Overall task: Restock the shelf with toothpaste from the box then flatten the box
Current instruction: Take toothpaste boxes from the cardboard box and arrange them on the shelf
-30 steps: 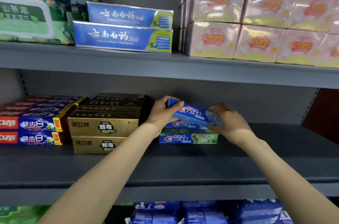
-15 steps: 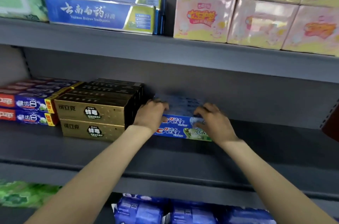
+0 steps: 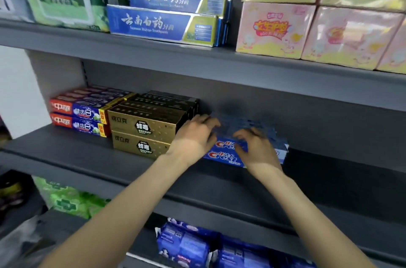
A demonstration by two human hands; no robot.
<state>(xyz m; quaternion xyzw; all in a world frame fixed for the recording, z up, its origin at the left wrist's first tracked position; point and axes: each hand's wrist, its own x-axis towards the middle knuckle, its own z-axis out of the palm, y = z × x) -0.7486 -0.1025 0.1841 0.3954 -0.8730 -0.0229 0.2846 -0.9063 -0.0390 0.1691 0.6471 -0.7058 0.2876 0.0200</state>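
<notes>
Crest stack (image 3: 226, 153): we see two blue cartons, one on the other, lying on the middle shelf (image 3: 329, 180), directly under and just beyond our fingers.
Long axis: the cartons run left to right along the shelf, so our two hands sit at opposite ends of that line.
Left hand (image 3: 195, 136): over the stack's left end, beside the gold cartons (image 3: 142, 129); fingers loosely spread and bent, resting on or just above the top carton. Blur keeps us from telling contact.
Right hand (image 3: 254, 147): in front of the stack's right half, fingers apart and curved, not clamped on anything we can make out.
Nearer hand: we judge both about equally near, the right covering more of the cartons.
Shelf contents: left of our fingers, gold cartons, then red-and-blue cartons (image 3: 77, 118); right of our fingers, bare shelf.
Supply box: not in view.
Next step, our guess: square the stack, then go back for more cartons.
</notes>
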